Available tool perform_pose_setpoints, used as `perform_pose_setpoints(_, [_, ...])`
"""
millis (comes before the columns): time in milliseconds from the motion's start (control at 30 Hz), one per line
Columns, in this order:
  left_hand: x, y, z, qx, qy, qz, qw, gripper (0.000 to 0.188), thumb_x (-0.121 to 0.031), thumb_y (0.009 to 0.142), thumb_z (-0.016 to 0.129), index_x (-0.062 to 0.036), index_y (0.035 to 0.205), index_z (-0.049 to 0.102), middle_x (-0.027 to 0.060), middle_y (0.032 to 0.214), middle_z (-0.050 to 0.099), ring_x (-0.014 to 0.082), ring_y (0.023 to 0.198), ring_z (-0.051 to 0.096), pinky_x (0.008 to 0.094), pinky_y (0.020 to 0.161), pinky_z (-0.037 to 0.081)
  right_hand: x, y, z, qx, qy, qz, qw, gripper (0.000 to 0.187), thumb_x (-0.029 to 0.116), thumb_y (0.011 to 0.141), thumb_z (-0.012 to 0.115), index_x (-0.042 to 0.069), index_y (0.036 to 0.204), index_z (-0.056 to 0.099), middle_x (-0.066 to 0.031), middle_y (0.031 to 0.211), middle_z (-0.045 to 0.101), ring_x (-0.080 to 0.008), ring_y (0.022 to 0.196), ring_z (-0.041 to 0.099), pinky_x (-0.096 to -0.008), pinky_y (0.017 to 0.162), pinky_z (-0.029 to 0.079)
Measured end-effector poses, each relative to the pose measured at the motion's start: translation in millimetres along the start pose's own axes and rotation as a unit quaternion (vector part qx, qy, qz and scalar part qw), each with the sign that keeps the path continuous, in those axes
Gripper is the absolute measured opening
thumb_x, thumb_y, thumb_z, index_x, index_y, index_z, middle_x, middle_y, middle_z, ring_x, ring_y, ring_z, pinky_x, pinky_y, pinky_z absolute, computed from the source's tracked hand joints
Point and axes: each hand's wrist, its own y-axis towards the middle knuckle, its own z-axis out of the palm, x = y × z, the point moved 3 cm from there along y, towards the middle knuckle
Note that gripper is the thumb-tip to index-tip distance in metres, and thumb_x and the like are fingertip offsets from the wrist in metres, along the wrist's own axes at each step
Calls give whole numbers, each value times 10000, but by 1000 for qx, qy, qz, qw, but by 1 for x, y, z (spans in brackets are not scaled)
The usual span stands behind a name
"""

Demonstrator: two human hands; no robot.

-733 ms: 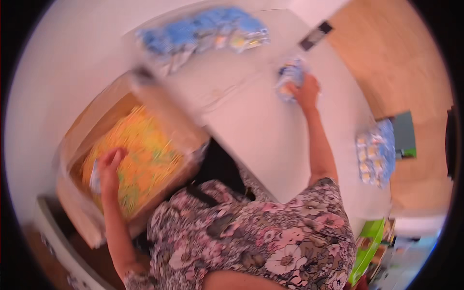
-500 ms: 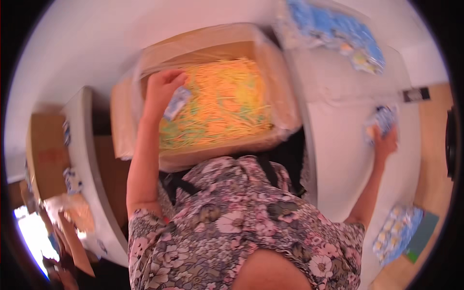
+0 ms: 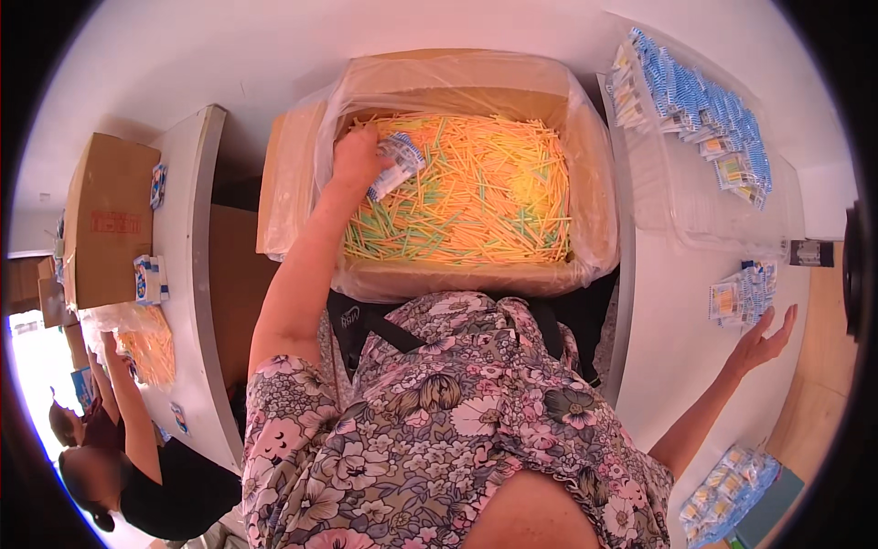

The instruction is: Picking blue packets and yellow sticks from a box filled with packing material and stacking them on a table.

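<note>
My left hand (image 3: pixel 358 157) is over the left side of a large cardboard box (image 3: pixel 412 274) lined with clear plastic. It is closed on a small blue-and-white clear packet (image 3: pixel 399 165), which sticks out beside the fingers. The fingertips are hidden among thin orange, yellow and green sticks (image 3: pixel 466 197) that cover the inside of the box. Off to the right, my right hand (image 3: pixel 765 342) is open and holds nothing, its fingers spread. Just beyond it, a small pile of blue-and-white packets (image 3: pixel 743 293) lies on the white table (image 3: pixel 658 339).
Rows of packets (image 3: pixel 700 105) fill the far part of a clear plastic tray (image 3: pixel 677 206). A bag of packets (image 3: pixel 727 494) lies at the near right. Left, a grey-white table (image 3: pixel 187 256) carries a brown carton (image 3: pixel 110 215) and more sticks. Two people (image 3: pixel 151 485) work beyond it.
My right hand has let go of the packets on the table and opened, moving slightly nearer and right. My left hand, still with its packet, has gone down into the sticks.
</note>
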Motion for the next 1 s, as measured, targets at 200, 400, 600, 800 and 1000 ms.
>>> perform_pose_setpoints(200, [1,-11,-6,-122,-86,31,988,189,-91,665,728,-20,799,614,155,829,642,350,841,609,422,716,478,162,19,-12,-46,215,-185,958,241,-15,859,517,-68,1092,541,-250,1139,572,-372,1035,562,-465,911,440])
perform_pose_setpoints(400, [11,-14,3,-76,-4,67,995,119,-43,727,622,-36,845,640,157,838,645,353,809,612,428,697,482,339,-6,65,245,483,-283,791,186,39,773,664,8,950,617,-144,1062,613,-303,926,596,-355,782,483])
perform_pose_setpoints(600, [-51,-33,-55,-221,-86,279,930,158,-18,783,571,-50,919,646,141,807,637,308,733,605,358,633,473,419,-27,153,293,534,-152,778,207,136,827,653,-3,974,609,-119,1031,610,-254,881,609,-336,734,487])
perform_pose_setpoints(800, [-42,-28,-23,56,-480,59,873,154,-123,906,575,-4,829,635,-34,711,571,46,667,466,216,603,401,448,-18,158,511,504,-105,688,235,224,836,631,-9,860,607,-158,916,621,-324,839,596,-407,694,475])
perform_pose_setpoints(1000, [-20,-18,-5,-68,-588,42,805,175,-168,899,592,0,878,638,-66,670,543,14,637,461,212,560,396,431,-70,169,504,414,-271,709,175,191,806,650,26,859,626,-119,838,606,-257,776,609,-348,649,486])
